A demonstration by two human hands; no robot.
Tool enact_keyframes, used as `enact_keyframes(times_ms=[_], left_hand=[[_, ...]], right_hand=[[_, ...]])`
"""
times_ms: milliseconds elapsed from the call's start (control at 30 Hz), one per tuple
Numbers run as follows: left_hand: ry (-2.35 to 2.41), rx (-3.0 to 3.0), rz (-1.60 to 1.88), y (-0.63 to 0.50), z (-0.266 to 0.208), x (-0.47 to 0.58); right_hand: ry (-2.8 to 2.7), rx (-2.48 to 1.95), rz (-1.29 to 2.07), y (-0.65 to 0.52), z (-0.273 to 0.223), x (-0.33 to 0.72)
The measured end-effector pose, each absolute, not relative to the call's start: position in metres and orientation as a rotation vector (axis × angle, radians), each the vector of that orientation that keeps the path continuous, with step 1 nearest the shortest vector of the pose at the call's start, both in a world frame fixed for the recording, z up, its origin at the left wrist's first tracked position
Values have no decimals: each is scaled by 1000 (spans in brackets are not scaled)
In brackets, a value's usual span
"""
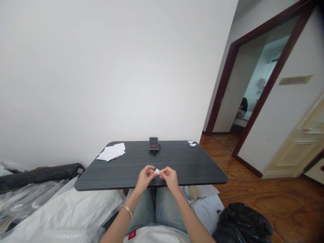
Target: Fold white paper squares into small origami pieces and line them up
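Between my two hands, just above the near part of the dark table [136, 180], is a small folded piece of white paper [157, 171]. My left hand [146, 175] pinches its left side between thumb and fingers. On the other side my right hand [169, 174] grips the paper's right edge in the same way. My fingertips cover parts of the paper, so its full shape cannot be made out. A loose stack of white paper sheets [111, 152] lies on the table's left. Near the far right corner are small folded white papers [191, 143].
A phone [154, 143] with a cable stands at the table's back edge against the white wall. White bags [76, 202] and a black roll [60, 171] lie left. On the right are a paper bag [206, 209], a black plastic bag [241, 222] and a doorway with a person [243, 106] beyond.
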State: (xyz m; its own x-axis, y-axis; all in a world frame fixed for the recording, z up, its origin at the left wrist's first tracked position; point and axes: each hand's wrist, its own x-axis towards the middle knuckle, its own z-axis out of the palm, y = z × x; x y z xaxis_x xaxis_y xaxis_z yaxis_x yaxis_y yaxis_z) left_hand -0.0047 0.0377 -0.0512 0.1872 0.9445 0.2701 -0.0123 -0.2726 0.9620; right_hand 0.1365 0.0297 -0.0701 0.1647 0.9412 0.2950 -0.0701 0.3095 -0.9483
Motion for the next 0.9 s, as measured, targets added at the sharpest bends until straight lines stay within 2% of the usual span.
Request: enact_keyframes(times_ms=[233,500,900], left_hand=[[897,1472,1228,37,-49,-4],[894,1423,1261,39,-49,-8],[864,1413,1245,36,-47,-8]], right_hand=[[-1196,-950,920,27,-68,136],[-1242,-885,1167,32,-67,143],[-1264,-932,1105,29,-67,138]])
